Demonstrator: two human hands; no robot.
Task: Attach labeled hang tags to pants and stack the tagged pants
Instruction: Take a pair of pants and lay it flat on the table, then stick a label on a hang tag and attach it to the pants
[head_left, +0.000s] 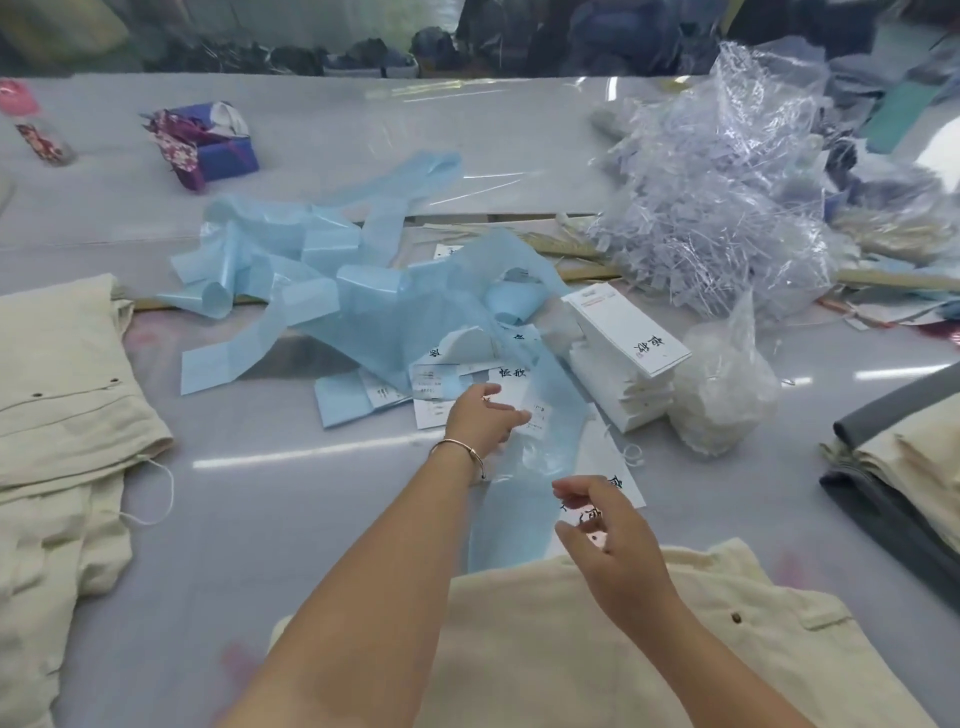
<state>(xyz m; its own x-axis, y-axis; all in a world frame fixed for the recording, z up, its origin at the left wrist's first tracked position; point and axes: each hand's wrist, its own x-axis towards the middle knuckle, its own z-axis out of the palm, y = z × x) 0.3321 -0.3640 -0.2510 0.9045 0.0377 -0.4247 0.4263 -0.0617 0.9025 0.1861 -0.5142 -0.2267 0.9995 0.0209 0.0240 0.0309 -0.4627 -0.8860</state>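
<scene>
**Reaching for the next tag**

The left hand (485, 418) is stretched out over the loose hang tags (511, 397), fingers (514, 415) relaxed and spread, their tips just touching a white card, nothing gripped yet. At five o'clock from it the right hand (605, 530) hovers with fingers loosely curled near another printed tag (621, 486); whether it pinches a thin cord or nothing at all, I cannot tell.

Outward now: a long strip of pale blue backing paper (519, 499) runs between the two hands, lying partly over the cards. At two o'clock from the left hand stands a stack of white tags (628, 353), and beyond it a clear bag of plastic fasteners (722, 218). The cream pants (597, 649) waiting for their tag lie at six o'clock, right under the forearms. Cream pants (62, 374) sit at nine o'clock, a folded pile (904, 457) at three.

The trick here, I'd say: slide one single card free of the blue strip, thumb under its edge, so two don't lift together. Check that its label is on before bringing it to the waistband.
</scene>
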